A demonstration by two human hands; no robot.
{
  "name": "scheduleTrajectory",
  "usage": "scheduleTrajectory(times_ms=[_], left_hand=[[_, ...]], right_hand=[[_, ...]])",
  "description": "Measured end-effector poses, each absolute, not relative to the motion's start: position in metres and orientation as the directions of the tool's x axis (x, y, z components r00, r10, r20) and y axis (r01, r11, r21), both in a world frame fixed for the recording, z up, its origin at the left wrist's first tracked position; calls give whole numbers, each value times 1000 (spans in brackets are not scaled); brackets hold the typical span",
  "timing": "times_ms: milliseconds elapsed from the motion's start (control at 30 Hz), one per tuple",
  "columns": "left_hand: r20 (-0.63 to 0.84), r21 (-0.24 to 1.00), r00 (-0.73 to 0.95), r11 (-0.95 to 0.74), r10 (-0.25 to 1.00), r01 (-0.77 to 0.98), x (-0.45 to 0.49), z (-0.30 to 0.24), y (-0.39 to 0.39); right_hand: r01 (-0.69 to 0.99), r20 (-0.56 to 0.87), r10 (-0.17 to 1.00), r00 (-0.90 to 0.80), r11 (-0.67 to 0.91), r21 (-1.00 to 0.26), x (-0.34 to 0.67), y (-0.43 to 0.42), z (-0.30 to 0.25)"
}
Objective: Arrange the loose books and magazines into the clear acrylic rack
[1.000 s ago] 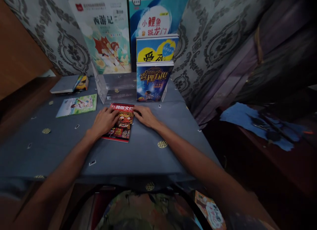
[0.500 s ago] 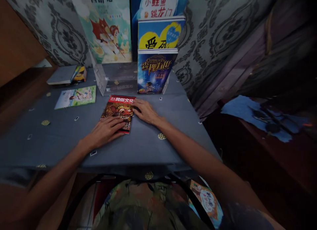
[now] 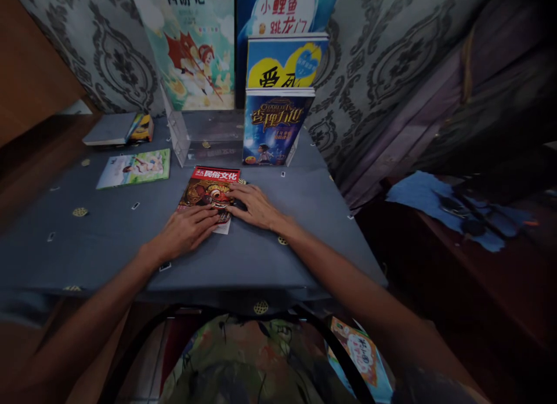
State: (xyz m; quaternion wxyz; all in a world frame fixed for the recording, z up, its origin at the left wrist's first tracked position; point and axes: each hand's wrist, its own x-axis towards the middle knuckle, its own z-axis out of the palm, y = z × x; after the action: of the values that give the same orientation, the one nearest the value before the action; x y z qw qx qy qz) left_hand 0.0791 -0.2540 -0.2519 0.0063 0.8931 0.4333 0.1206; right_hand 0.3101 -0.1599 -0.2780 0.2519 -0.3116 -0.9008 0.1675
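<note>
A small book (image 3: pixel 212 190) with a red title band and a colourful mask on its cover lies on the cloth-covered table (image 3: pixel 256 259). My left hand (image 3: pixel 189 230) rests flat on its lower left part, fingers stretched out. At the book's right edge, my right hand (image 3: pixel 255 206) has its fingers on the cover and its thumb by the lower corner. The cover is slightly raised there, and a strip of white page (image 3: pixel 223 226) shows below it. Whether the thumb is under the cover is hard to make out.
A clear stand (image 3: pixel 178 134) holds a green picture book (image 3: pixel 198 61) and a blue book (image 3: pixel 274 128), with other books behind. Left of it lie a green booklet (image 3: pixel 134 168) and a stack of books (image 3: pixel 111 129). Blue cloth (image 3: pixel 418 195) lies at right.
My right hand has slid down the book's right edge toward the lower corner. The cover's lower edge has lifted, exposing white page. My left hand has stayed nearly still.
</note>
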Motion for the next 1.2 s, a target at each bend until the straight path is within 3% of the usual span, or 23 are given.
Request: scheduleTrajectory(times_ms=[133, 367, 700, 967, 1200], left_hand=[[224, 85, 607, -636, 762, 767, 78, -252, -254], [393, -11, 647, -700, 653, 714, 75, -261, -252], [398, 19, 650, -714, 648, 700, 74, -261, -253], [331, 91, 620, -678, 711, 730, 71, -260, -252], [215, 177, 370, -409, 904, 895, 50, -280, -236]], right_hand=[[467, 335, 633, -698, 757, -458, 312, -161, -276], [492, 282, 626, -727, 762, -422, 312, -162, -272], [491, 176, 602, -779, 760, -425, 309, -169, -275], [510, 135, 602, -787, 758, -406, 308, -174, -270], [463, 133, 554, -822, 786, -410, 305, -179, -264]])
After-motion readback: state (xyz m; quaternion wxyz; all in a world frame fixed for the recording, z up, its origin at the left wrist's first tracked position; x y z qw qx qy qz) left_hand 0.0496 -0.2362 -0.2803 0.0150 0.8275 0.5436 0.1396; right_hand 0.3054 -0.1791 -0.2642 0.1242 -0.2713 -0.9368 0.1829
